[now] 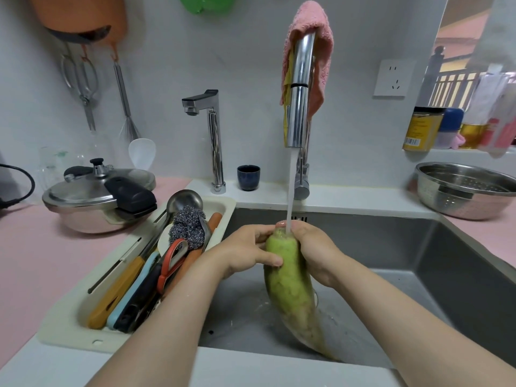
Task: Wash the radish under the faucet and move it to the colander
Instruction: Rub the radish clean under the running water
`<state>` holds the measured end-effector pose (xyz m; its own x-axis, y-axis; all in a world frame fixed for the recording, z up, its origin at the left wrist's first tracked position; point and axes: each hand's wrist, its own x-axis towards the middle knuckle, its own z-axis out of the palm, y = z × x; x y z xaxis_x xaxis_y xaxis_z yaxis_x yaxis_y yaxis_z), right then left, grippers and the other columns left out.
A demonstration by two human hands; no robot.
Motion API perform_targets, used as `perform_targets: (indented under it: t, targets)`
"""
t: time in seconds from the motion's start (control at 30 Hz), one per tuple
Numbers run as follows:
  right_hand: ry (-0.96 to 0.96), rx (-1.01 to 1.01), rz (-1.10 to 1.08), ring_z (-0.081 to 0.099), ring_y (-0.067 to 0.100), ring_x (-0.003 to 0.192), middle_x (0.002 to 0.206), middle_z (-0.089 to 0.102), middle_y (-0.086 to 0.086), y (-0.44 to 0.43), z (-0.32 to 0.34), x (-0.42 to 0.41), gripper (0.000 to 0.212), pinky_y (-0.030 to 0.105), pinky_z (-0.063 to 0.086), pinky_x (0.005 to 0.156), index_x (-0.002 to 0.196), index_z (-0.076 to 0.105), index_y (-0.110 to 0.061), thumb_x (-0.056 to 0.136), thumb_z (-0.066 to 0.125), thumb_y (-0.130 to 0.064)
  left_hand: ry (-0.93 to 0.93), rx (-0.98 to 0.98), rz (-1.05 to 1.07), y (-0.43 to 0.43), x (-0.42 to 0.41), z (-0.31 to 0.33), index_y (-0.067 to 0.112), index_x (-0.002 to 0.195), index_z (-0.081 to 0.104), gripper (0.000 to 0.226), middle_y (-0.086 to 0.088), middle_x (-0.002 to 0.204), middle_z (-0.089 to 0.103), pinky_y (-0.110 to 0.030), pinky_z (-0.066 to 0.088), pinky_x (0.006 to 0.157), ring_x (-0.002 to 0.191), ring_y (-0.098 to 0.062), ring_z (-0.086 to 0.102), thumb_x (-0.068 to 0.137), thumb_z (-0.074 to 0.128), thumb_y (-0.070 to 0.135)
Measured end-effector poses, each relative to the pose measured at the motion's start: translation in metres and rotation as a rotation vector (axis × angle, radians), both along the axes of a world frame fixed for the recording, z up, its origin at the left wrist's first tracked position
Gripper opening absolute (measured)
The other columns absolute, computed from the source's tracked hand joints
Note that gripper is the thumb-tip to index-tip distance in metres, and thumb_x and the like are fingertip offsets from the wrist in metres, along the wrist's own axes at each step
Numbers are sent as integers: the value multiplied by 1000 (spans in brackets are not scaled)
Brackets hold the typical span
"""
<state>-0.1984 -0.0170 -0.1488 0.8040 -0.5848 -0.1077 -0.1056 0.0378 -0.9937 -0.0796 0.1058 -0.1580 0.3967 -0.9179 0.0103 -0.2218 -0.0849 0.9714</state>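
Washing looks midway to me: my left hand (pixel 248 254) and right hand (pixel 314 252) both wrap round the top of the radish (pixel 290 291), which stands upright in the sink (pixel 418 247) under the running faucet (pixel 300 93) at twelve o'clock. The move remains. On the pink counter (pixel 33 261): pressure cooker (pixel 92 199) at nine, utensil tray (pixel 69 328) at eight, colander (pixel 463 191) at three.

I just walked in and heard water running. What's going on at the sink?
A person is washing a long green radish over the sink. Both hands grip its upper end, the left hand on one side and the right hand on the other. Water from the tall faucet runs onto its top. The colander sits on the counter to the right; the radish is not in it yet.
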Motion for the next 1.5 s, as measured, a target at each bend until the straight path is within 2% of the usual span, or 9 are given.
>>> perform_targets:
  t: [0.23, 0.43, 0.53, 0.77, 0.93, 1.07, 1.17, 1.33, 1.5]
  targets:
    - [-135, 323, 191, 68, 33, 116, 139, 62, 19, -17, -10, -7, 44, 41, 60, 86, 148, 45, -17, 105, 50, -6, -110, 17, 83, -8, -14, -2, 47, 109, 71, 52, 6, 118, 75, -40, 55, 103, 114, -15, 69, 59, 86, 44]
    - [96, 45, 538, 60, 29, 131, 143, 63, 7, -40, -11, -25, 74, 43, 49, 105, 151, 46, -31, 84, 72, -10, -79, -22, 58, -3, -11, 1, 28, 118, 73, 53, 4, 116, 76, -31, 54, 102, 113, -13, 69, 69, 88, 12]
    - [270, -331, 549, 64, 19, 124, 133, 66, -2, -28, -12, -27, 96, 42, 54, 105, 148, 42, -36, 69, 91, -13, -90, -68, 42, -7, -19, 3, 29, 106, 76, 42, 0, 113, 77, -29, 56, 97, 108, -13, 70, 71, 85, 7]
    - [236, -749, 296, 65, 14, 107, 117, 66, -8, -5, 2, -22, 78, 35, 55, 97, 131, 57, -31, 62, 93, -30, 8, -168, 233, -18, -31, 9, 22, 96, 82, 14, 11, 112, 79, -29, 55, 99, 112, -9, 70, 87, 78, 12]
    - [308, -841, 213, 67, 15, 94, 101, 71, -9, 2, 0, -11, 64, 33, 57, 85, 109, 65, -31, 53, 92, -45, -287, -113, 477, -21, -28, 20, 26, 81, 85, 15, 8, 85, 81, -35, 59, 89, 93, -12, 73, 90, 74, 30]
    - [359, -891, 168, 65, 17, 97, 104, 65, -6, 4, -6, -9, 79, 38, 57, 87, 115, 60, -28, 49, 86, -63, -245, 108, 288, -13, -26, 23, 36, 134, 62, 38, 11, 131, 65, -41, 54, 100, 123, -18, 62, 98, 60, 47]
    - [297, -863, 212, 64, 21, 101, 111, 61, -1, 4, -3, -14, 75, 35, 52, 83, 123, 46, -22, 69, 82, -59, -57, 199, 200, -6, -23, 23, 33, 121, 56, 31, 4, 118, 66, -46, 61, 81, 106, -23, 68, 99, 55, 54]
    - [276, -768, 376, 60, 18, 115, 134, 55, 1, -8, 2, -26, 70, 31, 48, 95, 150, 20, -23, 99, 64, -38, -79, -10, 332, -11, -19, 10, 29, 101, 77, 20, 5, 92, 78, -49, 64, 82, 91, -20, 73, 87, 77, 43]
    - [123, -819, 333, 54, 16, 128, 146, 46, -4, -12, -1, -29, 66, 29, 44, 107, 148, 33, -32, 94, 71, -28, 3, -67, 303, -18, -24, 4, 31, 112, 79, 23, 7, 103, 80, -36, 61, 84, 103, -16, 73, 90, 75, 35]
